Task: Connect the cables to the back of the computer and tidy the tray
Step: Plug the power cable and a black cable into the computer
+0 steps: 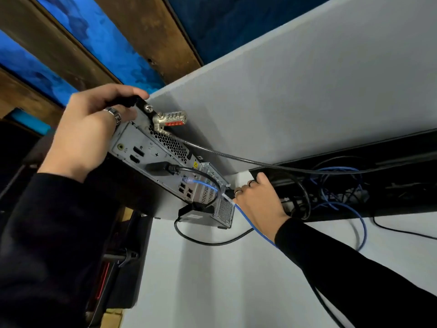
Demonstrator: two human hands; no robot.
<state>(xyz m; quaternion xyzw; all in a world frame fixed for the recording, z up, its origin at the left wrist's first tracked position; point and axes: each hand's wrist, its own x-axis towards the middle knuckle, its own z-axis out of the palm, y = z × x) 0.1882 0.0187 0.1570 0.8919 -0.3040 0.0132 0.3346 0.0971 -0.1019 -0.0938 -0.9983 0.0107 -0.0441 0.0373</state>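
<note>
Left hand (86,136) grips the computer (165,166) top corner, apparently steadying it, while right hand (257,200) pinches a black plug (229,192) near its rear panel.

Both arms wear long black sleeves ending at the wrists. The left hand (87,136) carries a broad silver ring (113,114) with a patterned band on one finger. The right hand (256,202) has two thin silver rings on neighbouring fingers.

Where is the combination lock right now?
Head view, upper centre: the combination lock is fixed to the computer's back panel at its top corner, just right of the left hand.
</note>
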